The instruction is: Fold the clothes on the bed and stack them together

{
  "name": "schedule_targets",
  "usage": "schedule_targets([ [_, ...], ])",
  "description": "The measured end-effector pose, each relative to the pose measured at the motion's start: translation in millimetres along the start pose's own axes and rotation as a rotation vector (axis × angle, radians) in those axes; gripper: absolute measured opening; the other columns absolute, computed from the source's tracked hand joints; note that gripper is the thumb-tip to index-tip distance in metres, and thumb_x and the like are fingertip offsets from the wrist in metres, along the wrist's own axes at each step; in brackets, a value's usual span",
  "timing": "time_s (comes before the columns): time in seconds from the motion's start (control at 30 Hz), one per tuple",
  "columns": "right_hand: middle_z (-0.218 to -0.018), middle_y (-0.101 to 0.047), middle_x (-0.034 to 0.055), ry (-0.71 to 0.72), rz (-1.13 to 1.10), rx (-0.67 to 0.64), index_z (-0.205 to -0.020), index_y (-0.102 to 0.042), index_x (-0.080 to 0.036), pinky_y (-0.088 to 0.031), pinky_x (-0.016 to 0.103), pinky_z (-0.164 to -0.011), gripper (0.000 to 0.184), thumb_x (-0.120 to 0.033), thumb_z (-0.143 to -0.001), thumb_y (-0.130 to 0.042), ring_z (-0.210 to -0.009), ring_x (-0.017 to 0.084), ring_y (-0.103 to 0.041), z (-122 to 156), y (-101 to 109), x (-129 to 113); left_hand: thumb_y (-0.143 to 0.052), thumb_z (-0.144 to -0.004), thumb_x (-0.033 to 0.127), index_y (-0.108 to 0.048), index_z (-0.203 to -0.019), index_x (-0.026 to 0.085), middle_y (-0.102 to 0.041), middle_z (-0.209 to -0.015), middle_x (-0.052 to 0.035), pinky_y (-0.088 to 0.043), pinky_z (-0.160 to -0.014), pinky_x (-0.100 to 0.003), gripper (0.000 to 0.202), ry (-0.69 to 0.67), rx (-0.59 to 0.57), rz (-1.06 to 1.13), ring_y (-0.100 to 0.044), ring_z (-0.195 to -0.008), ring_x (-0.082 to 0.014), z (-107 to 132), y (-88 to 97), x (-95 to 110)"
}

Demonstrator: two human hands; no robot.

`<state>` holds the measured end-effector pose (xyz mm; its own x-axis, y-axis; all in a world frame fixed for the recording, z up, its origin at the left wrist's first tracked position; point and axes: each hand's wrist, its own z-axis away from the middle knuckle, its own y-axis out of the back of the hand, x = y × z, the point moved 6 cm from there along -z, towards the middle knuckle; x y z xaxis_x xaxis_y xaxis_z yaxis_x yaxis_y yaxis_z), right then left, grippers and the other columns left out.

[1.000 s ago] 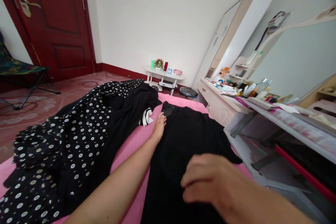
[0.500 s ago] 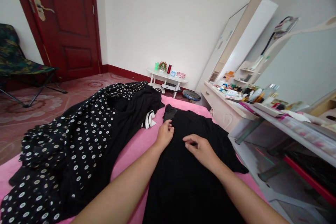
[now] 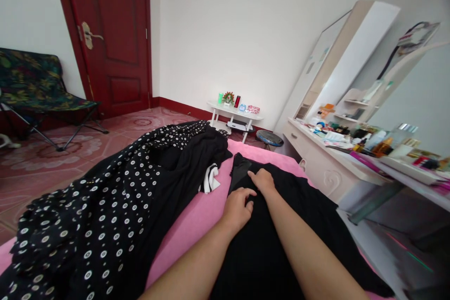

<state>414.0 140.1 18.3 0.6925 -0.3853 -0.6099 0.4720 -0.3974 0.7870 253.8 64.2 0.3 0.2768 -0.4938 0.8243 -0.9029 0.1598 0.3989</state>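
A black garment (image 3: 260, 253) lies spread out flat, with a shinier, sheer-looking patch at its far left corner. My left hand (image 3: 239, 208) rests on its left side, fingers loosely bent and thumb apart. Just beyond it, my right hand (image 3: 263, 182) reaches across to the edge of the shiny patch, its fingers stretched over the cloth; the underside of that hand is hidden. Neither hand shows cloth gathered in it.
On the pink bed cover (image 3: 183, 225), a heap of black and white-dotted clothing (image 3: 116, 206) lies to the left, beside a white-and-black striped piece (image 3: 211, 179). A dressing table (image 3: 326, 159) with bottles stands right. Beyond are a low white table (image 3: 234, 108) and round stool (image 3: 269, 138).
My right hand has moved forward and left to the shiny patch. My left hand has drawn back slightly over the garment. The view has turned left.
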Motion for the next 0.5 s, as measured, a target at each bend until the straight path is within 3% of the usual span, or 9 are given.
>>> schedule_targets([
  [0.1,-0.082,-0.070,0.0161,0.014,0.044,0.083,-0.065,-0.063,-0.015,-0.049,0.033,-0.074,0.008,-0.023,-0.065,-0.064,-0.089,0.030,-0.067,-1,3,3,-0.056,-0.072,0.010,-0.069,-0.093,0.025,-0.057,-0.078,-0.0004,-0.042,-0.068,-0.027,0.029,0.000,-0.017,-0.008,-0.054,-0.073,-0.0153,0,0.7,2],
  [0.2,-0.072,-0.070,0.0121,0.045,0.011,0.155,-0.071,-0.064,-0.016,-0.049,0.029,-0.069,0.019,-0.030,-0.074,-0.051,-0.080,0.026,-0.068,3,11,9,-0.055,-0.071,0.011,-0.069,-0.094,0.026,-0.057,-0.078,-0.0008,-0.042,-0.068,-0.028,0.030,-0.004,-0.002,0.023,-0.054,-0.072,-0.0157,0,1.2,2],
  [0.3,-0.059,-0.067,0.0074,0.075,-0.047,0.210,-0.080,-0.065,-0.015,-0.049,0.027,-0.061,0.030,-0.033,-0.080,-0.042,-0.065,0.022,-0.067,7,19,12,-0.055,-0.071,0.011,-0.063,-0.107,0.025,-0.056,-0.076,0.0005,-0.042,-0.065,-0.027,0.040,0.019,0.063,0.087,-0.053,-0.070,-0.0147,-2,4.0,0],
  [0.4,-0.055,-0.065,0.0046,0.123,-0.085,0.227,-0.082,-0.066,-0.014,-0.047,0.025,-0.058,0.031,-0.034,-0.079,-0.042,-0.057,0.019,-0.064,8,23,5,-0.055,-0.071,0.011,-0.054,-0.117,0.022,-0.052,-0.070,0.0035,-0.041,-0.061,-0.024,0.048,0.074,0.115,0.152,-0.052,-0.062,-0.0122,-3,7.5,-3],
  [0.5,-0.060,-0.066,0.0047,0.183,-0.087,0.214,-0.076,-0.066,-0.016,-0.046,0.024,-0.060,0.024,-0.032,-0.074,-0.048,-0.061,0.019,-0.063,10,22,-12,-0.052,-0.074,0.012,-0.050,-0.119,0.021,-0.052,-0.066,0.0052,-0.040,-0.059,-0.023,0.045,0.109,0.140,0.219,-0.051,-0.057,-0.0105,-3,10.5,-3],
])
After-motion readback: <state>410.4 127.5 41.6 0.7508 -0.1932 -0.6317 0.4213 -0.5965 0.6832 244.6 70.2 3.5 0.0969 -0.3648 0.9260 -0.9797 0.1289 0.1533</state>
